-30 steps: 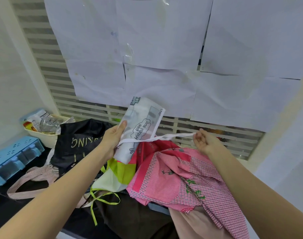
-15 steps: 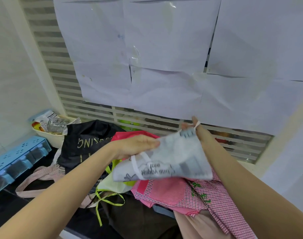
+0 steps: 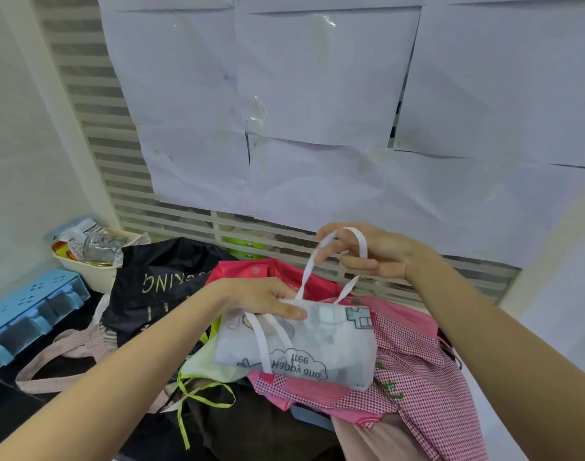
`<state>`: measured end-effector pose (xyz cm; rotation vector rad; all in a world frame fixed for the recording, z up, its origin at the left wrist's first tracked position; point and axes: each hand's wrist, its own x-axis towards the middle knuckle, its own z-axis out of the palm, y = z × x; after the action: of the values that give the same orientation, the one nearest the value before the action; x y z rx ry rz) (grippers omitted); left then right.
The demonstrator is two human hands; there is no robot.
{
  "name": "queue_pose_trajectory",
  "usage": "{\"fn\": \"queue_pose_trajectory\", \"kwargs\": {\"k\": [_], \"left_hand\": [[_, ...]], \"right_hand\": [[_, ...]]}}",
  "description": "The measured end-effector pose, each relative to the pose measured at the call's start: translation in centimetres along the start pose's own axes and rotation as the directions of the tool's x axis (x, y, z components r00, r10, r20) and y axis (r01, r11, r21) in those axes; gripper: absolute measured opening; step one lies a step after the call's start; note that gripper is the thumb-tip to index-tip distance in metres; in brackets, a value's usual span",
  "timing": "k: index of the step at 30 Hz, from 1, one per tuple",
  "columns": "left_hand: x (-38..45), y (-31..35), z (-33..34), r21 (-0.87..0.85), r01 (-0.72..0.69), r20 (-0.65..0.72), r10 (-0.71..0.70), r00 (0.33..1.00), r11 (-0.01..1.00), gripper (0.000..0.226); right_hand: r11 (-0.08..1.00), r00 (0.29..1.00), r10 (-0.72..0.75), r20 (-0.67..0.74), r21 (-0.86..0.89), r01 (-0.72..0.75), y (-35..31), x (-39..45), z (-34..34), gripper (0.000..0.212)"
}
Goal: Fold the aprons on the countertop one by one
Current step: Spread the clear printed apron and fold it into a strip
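Observation:
A small folded white apron [image 3: 317, 347] with a grey cartoon print and the words "Happy and free" hangs above the pile. My left hand [image 3: 261, 296] pinches its top edge. My right hand [image 3: 374, 252], a little higher and to the right, holds the apron's white strap [image 3: 317, 257] looped over its fingers. Under it lie a pink checked apron [image 3: 427, 380], a bright pink one [image 3: 251, 271], a black apron with gold lettering [image 3: 158, 284], a lime-green one [image 3: 201, 364] and a pale pink dotted one [image 3: 68, 347].
A cream basket [image 3: 94, 274] of packets stands at the back left, with a blue plastic rack [image 3: 21, 314] in front of it. White paper sheets [image 3: 317, 94] cover the slatted window behind the dark countertop [image 3: 5, 407].
The white apron went from upright in my left hand to folded flat and lower. My right hand let go of its corner and lifted the white strap into a loop.

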<state>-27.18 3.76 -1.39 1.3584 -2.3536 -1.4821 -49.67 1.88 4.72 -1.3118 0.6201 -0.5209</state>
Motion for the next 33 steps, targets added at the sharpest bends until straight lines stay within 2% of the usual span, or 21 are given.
{"fn": "queue_pose_trajectory", "kwargs": {"k": [2, 4, 5, 6, 8, 9, 10, 11, 12, 15, 17, 18, 19, 20, 23, 25, 28, 30, 31, 32, 33], "left_hand": [[-0.1, -0.1, -0.7, -0.010, 0.005, -0.089, -0.006, 0.996, 1.000, 0.020], [-0.4, -0.4, -1.7, 0.019, 0.029, -0.163, -0.026, 0.986, 0.999, 0.021], [-0.6, -0.6, -2.0, 0.059, 0.040, -0.182, -0.028, 0.983, 0.997, 0.023], [-0.6, -0.7, -2.3, 0.104, 0.051, -0.195, -0.029, 0.980, 0.993, 0.026], [-0.6, -0.6, -2.7, 0.135, 0.051, -0.217, -0.021, 0.976, 0.990, 0.027], [-0.7, -0.6, -2.8, 0.113, 0.038, -0.228, -0.011, 0.974, 0.993, 0.025], [-0.8, -0.3, -2.8, 0.094, 0.016, -0.238, 0.007, 0.971, 0.995, 0.024], [-0.9, -0.1, -2.9, 0.081, -0.009, -0.249, 0.029, 0.968, 0.997, 0.026], [-1.2, 0.0, -3.0, 0.062, -0.037, -0.263, 0.052, 0.963, 0.997, 0.026], [-1.8, 0.0, -2.8, -0.100, -0.151, -0.380, 0.102, 0.919, 0.984, 0.016], [-1.5, 0.0, -2.7, -0.254, -0.201, -0.512, 0.044, 0.858, 0.946, 0.017], [-1.3, 0.0, -2.6, -0.315, -0.220, -0.572, 0.001, 0.820, 0.923, 0.018], [-0.9, -0.1, -2.7, -0.367, -0.248, -0.629, -0.043, 0.776, 0.897, 0.019], [-0.6, -0.1, -2.8, -0.421, -0.276, -0.673, -0.093, 0.734, 0.864, 0.019], [0.3, 0.4, -3.0, -0.551, -0.382, -0.719, -0.190, 0.668, 0.742, 0.021], [0.7, 1.1, -2.8, -0.581, -0.432, -0.711, -0.171, 0.683, 0.690, 0.022], [1.0, 2.5, -1.5, -0.623, -0.472, -0.650, -0.078, 0.756, 0.624, 0.022], [1.1, 3.2, -0.5, -0.634, -0.482, -0.602, 0.005, 0.798, 0.605, 0.022], [1.2, 3.6, 0.0, -0.647, -0.495, -0.585, 0.040, 0.810, 0.580, 0.022], [1.2, 3.8, 0.3, -0.664, -0.509, -0.577, 0.058, 0.815, 0.548, 0.023], [1.2, 3.9, 0.6, -0.674, -0.522, -0.579, 0.065, 0.813, 0.523, 0.023]], "right_hand": [[0.970, 0.994, 0.106, 0.012, -0.222, -0.101, -0.9, -0.3, 0.2, 0.036], [0.807, 0.970, 0.239, -0.052, -0.545, -0.228, -1.6, -0.3, 0.7, 0.026], [0.638, 0.939, 0.329, -0.099, -0.710, -0.298, -1.6, 0.0, 0.9, 0.028], [0.413, 0.895, 0.409, -0.176, -0.839, -0.354, -1.4, 0.4, 1.1, 0.033], [-0.048, 0.828, 0.428, -0.362, -0.924, -0.379, 0.0, 1.5, 0.9, 0.045], [-0.170, 0.827, 0.367, -0.425, -0.905, -0.390, 0.9, 1.8, 0.4, 0.049], [-0.204, 0.836, 0.299, -0.460, -0.887, -0.415, 1.6, 2.0, -0.3, 0.051], [-0.159, 0.851, 0.258, -0.458, -0.889, -0.430, 2.2, 1.8, -0.8, 0.052], [-0.043, 0.862, 0.265, -0.433, -0.898, -0.438, 2.5, 1.5, -1.2, 0.053], [0.423, 0.898, 0.344, -0.274, -0.809, -0.409, 3.2, 0.1, -1.3, 0.057], [0.625, 0.916, 0.350, -0.198, -0.679, -0.386, 4.0, -0.4, -1.3, 0.055], [0.681, 0.917, 0.336, -0.213, -0.618, -0.393, 4.6, -0.6, -1.5, 0.063], [0.713, 0.915, 0.322, -0.241, -0.574, -0.402, 5.3, -0.7, -1.7, 0.072], [0.753, 0.914, 0.310, -0.263, -0.519, -0.405, 5.7, -0.9, -1.8, 0.069], [0.856, 0.914, 0.232, -0.333, -0.376, -0.354, 6.4, -1.2, -1.4, 0.031], [0.832, 0.915, 0.237, -0.327, -0.419, -0.365, 6.2, -1.2, -0.8, 0.030], [0.629, 0.882, 0.271, -0.385, -0.623, -0.465, 6.2, -0.2, -0.8, 0.027], [0.578, 0.848, 0.107, -0.520, -0.661, -0.479, 6.2, 0.6, -0.8, 0.016], [0.648, 0.775, -0.034, -0.632, -0.604, -0.463, 6.1, 0.7, -0.7, 0.008], [0.765, 0.642, -0.165, -0.749, -0.508, -0.396, 6.1, 0.9, -0.9, 0.007], [0.917, 0.500, -0.177, -0.848, -0.327, -0.229, 6.1, 1.1, -1.0, 0.012]]}}
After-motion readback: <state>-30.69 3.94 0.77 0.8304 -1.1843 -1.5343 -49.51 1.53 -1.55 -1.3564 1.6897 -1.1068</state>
